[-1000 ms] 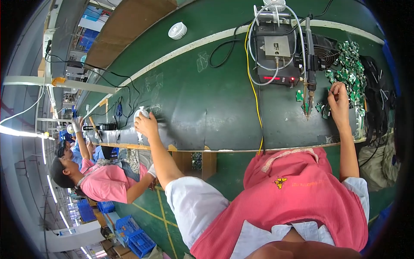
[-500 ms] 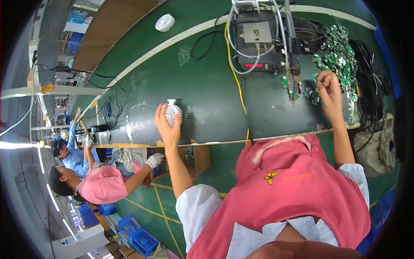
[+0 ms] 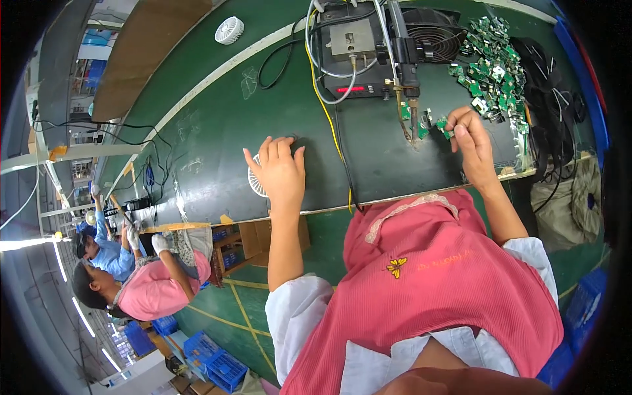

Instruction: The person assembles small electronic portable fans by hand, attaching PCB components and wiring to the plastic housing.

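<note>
On the dark table mat, a small white fan head (image 3: 255, 183) with a slatted face lies partly hidden behind my left hand (image 3: 282, 172). That hand is open, its fingers stretched and spread over and past the fan. My right hand (image 3: 473, 143) pinches a small green circuit board (image 3: 444, 126) between thumb and fingers, just right of a soldering iron (image 3: 412, 108) whose tip points down at the table. Several loose green boards (image 3: 421, 130) lie around that tip.
A black control box (image 3: 349, 76) with a red display, tubes and cables stands at the back, beside a black cooling fan (image 3: 434, 41). A heap of green boards (image 3: 497, 69) lies at far right. Another white fan (image 3: 229, 30) sits far left. Two co-workers (image 3: 155, 286) are at the left.
My left hand has opened from its grip on the white fan and shifted right, leaving it on the mat. My right hand has moved from the heap toward the soldering iron with a board.
</note>
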The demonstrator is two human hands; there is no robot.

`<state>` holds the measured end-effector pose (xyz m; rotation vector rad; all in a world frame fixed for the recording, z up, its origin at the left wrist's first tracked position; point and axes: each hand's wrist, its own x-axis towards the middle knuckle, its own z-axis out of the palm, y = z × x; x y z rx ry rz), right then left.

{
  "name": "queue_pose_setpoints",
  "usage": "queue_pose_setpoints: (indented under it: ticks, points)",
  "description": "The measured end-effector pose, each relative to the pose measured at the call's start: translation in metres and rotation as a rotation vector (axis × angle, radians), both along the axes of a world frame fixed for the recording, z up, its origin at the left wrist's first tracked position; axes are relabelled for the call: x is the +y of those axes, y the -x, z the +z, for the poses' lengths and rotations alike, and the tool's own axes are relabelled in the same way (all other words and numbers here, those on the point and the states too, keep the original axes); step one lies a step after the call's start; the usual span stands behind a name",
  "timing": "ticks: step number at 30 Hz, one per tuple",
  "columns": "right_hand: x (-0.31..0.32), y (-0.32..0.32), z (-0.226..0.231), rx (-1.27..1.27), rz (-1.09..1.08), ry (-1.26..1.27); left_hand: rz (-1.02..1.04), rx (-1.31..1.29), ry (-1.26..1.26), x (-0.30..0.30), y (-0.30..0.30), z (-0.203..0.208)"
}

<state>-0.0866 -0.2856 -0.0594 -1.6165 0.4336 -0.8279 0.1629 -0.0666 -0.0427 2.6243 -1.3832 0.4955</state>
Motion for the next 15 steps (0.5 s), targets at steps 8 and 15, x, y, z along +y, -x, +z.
queue_pose_setpoints:
  ticks: [8, 15]
  points:
    - [0.0049, 0.0041, -0.0009, 0.055, 0.045, 0.112, 0.035, -0.133, 0.074, -0.0105, -0.0013, -0.0135]
    - [0.0094, 0.0032, 0.0024, 0.067, 0.078, 0.007, -0.012, 0.105, 0.19, -0.0072, -0.0025, -0.0061]
